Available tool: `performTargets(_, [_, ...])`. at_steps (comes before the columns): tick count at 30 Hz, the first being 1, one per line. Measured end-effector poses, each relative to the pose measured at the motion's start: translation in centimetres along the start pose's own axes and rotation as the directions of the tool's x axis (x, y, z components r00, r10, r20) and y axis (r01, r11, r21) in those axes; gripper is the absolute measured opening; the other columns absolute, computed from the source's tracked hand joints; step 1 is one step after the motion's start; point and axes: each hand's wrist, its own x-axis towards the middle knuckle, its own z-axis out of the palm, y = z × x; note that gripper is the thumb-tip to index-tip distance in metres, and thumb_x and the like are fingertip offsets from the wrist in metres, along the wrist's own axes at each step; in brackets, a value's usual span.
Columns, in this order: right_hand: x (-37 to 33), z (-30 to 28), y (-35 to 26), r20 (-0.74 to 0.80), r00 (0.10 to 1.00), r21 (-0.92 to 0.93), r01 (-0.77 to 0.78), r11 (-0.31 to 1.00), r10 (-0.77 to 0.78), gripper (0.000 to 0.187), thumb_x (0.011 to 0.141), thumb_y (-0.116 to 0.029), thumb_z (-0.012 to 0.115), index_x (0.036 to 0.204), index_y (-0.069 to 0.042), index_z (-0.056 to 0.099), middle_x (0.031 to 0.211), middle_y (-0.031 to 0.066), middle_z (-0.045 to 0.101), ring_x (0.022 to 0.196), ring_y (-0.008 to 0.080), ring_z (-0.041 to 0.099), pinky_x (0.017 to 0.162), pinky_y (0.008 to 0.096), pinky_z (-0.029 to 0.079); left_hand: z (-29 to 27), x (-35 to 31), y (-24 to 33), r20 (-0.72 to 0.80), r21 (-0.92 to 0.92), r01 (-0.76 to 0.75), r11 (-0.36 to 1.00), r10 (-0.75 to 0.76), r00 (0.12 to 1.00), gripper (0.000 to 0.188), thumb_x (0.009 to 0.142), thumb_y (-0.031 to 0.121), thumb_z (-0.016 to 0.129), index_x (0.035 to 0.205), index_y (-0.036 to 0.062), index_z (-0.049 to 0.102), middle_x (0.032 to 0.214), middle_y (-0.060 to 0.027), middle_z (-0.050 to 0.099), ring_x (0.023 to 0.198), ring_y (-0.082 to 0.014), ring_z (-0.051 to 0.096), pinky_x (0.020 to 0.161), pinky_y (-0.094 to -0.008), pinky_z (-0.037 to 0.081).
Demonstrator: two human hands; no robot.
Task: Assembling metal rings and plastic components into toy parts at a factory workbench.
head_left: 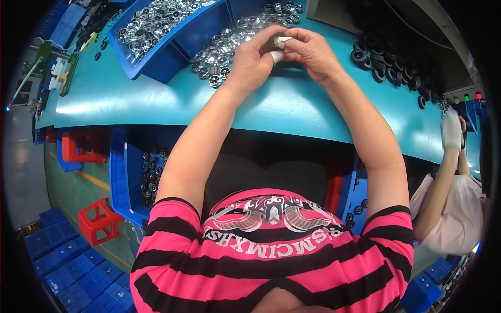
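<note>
Both my hands meet over the blue-green tabletop (172, 107), fingers bent and thumbs close together. Between them they grip a small dark part (268, 46), mostly covered by the fingers; it looks black, and its full shape is hidden. My left hand (249, 63) curls round its left side. White tape or finger covers wrap the thumb tips. My right hand (315, 56) pinches from the other side. Just beyond and left of the hands lies a heap of clear plastic wheel-like pieces (211, 57) with dark centres.
A blue bin (172, 49) full of clear round pieces stands at the far left. Black rings (389, 65) are piled at the right. Below the table edge, blue crates (119, 172) hold black wheels. A co-worker's gloved hand (451, 130) is at the far right; red stools (99, 221) stand left.
</note>
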Motion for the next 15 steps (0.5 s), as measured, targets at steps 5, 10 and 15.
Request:
performTargets(5, [0.4,-0.4,0.3,-0.031,0.998,0.021,-0.052,0.998,0.053,0.035,0.085,-0.008,0.074,0.116,0.005,0.067,0.104,0.0108,0.069,0.089,0.0167,0.069,0.083,0.0271,0.058,0.6,-0.1,-0.1,-0.045,0.205,-0.091,0.975,0.102,0.994,0.046,0.084,-0.009,0.062,0.126,0.0095,0.065,0.110,-0.0070,0.073,0.103,-0.0158,0.067,0.091,-0.0300,0.053])
performTargets(10, [0.5,-0.8,-0.3,0.036,0.992,0.031,-0.124,0.992,0.123,0.036,0.087,-0.008,0.073,0.121,0.004,0.066,0.109,0.0106,0.070,0.094,0.0168,0.070,0.087,0.0287,0.058,0.5,0.0,-0.6,-0.067,0.259,-0.148,0.955,0.170,0.983,0.044,0.085,-0.006,0.064,0.126,0.0092,0.065,0.109,-0.0059,0.073,0.097,-0.0163,0.069,0.085,-0.0297,0.055])
performTargets(15, [0.2,-1.1,-1.4,0.206,0.978,0.146,-0.059,0.988,0.028,0.039,0.091,-0.008,0.069,0.127,0.005,0.063,0.118,0.0119,0.069,0.107,0.0171,0.067,0.098,0.0315,0.054,-0.3,0.1,0.6,-0.038,-0.253,0.136,0.958,-0.150,0.988,0.050,0.090,0.002,0.066,0.138,0.0125,0.056,0.109,-0.0004,0.067,0.091,-0.0068,0.062,0.058,-0.0214,0.051])
